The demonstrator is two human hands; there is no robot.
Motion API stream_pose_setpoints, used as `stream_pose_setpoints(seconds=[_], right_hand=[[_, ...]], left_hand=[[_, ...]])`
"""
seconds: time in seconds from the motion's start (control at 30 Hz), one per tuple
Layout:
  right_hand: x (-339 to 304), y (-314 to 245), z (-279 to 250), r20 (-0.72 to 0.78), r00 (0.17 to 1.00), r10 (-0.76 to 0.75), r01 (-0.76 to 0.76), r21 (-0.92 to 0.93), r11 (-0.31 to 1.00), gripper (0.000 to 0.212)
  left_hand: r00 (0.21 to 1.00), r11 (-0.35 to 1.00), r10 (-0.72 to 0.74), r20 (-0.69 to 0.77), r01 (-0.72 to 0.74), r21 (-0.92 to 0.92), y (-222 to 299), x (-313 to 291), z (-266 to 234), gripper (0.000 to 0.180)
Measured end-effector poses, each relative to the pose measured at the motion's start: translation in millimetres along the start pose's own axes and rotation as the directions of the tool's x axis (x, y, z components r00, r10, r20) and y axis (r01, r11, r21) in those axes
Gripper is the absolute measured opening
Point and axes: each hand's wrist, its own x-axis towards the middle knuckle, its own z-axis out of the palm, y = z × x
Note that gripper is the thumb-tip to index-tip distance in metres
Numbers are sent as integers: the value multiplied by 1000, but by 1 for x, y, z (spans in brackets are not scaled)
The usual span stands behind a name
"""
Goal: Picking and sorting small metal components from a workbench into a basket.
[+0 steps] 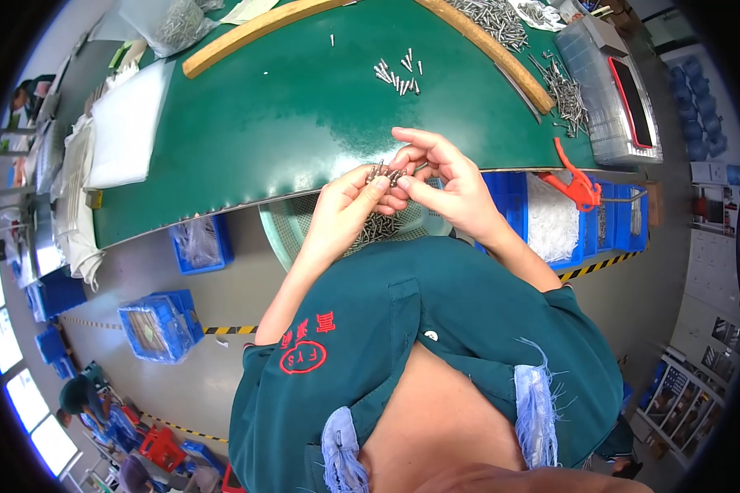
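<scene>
My left hand (343,205) is closed around a small bunch of metal pin-like parts (384,173), thumb pressed on top. My right hand (456,185) meets it from the right, its thumb and fingertips pinching at the same bunch while the index finger stretches away. Both hands are just off the near edge of a green-topped table (247,140). Under them sits a pale green mesh basket (275,234) with many similar metal parts (378,228) in it, partly hidden by my hands and torso. Several loose pins (399,80) lie farther back on the table.
Wooden strips (247,41) bound the far tabletop, with a heap of metal parts (497,23) behind. At right stand a clear plastic case (600,99) and an orange-red handled tool (580,187). Blue bins (501,197) sit below; white sheets (131,123) lie at left.
</scene>
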Motion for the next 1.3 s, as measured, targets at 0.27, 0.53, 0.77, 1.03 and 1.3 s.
stream_pose_setpoints(seconds=[0.27,0.53,0.77,1.03,1.3], right_hand=[[1,1,1,-8,1000,0,-1,-29,1000,47],[7,8,2,1,997,83,-82,53,995,42],[15,12,-1,88,962,259,-274,309,911,38],[8,33,-4,307,844,440,-499,752,431,36],[4,22,8,211,933,291,-341,257,905,25]], left_hand=[[999,997,24,-26,-22,67,0,0,0,27],[998,964,7,-62,10,266,4,0,-1,25],[999,936,-30,-14,33,350,6,-1,-5,26],[1000,995,-8,-1,8,100,12,-7,-21,28],[999,995,21,29,-24,94,14,-8,-23,29]])
